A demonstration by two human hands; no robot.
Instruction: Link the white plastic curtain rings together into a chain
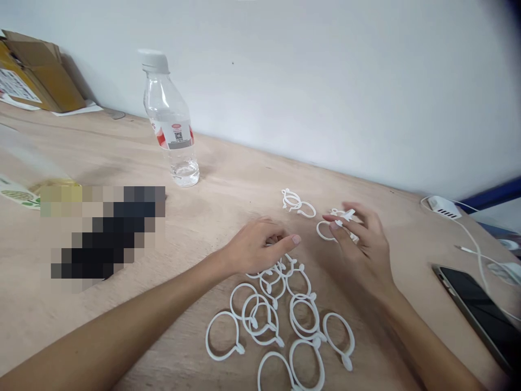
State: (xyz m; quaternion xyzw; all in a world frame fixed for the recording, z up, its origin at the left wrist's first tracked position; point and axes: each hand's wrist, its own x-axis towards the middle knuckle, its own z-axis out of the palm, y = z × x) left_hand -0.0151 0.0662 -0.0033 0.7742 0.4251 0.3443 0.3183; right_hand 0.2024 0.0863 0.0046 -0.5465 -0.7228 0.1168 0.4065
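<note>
Several white plastic rings with small clips (223, 335) lie in a loose, overlapping pile at the lower middle of the table. My left hand (262, 247) is over the far end of this pile, its fingers curled and partly hidden, thumb pointing right. To the right, my right hand (362, 236) has a white clip piece (345, 216) between thumb and fingers, with a ring (325, 231) beside the fingertips. Between and beyond the hands lies a small group of white rings (306, 209).
A water bottle (175, 125) stands at the back left, near a cardboard box (44, 76). A blurred dark item (118, 233) lies on the left of the wooden table (228, 163). At right are a phone (476, 309), a white power strip (444, 207) and cables.
</note>
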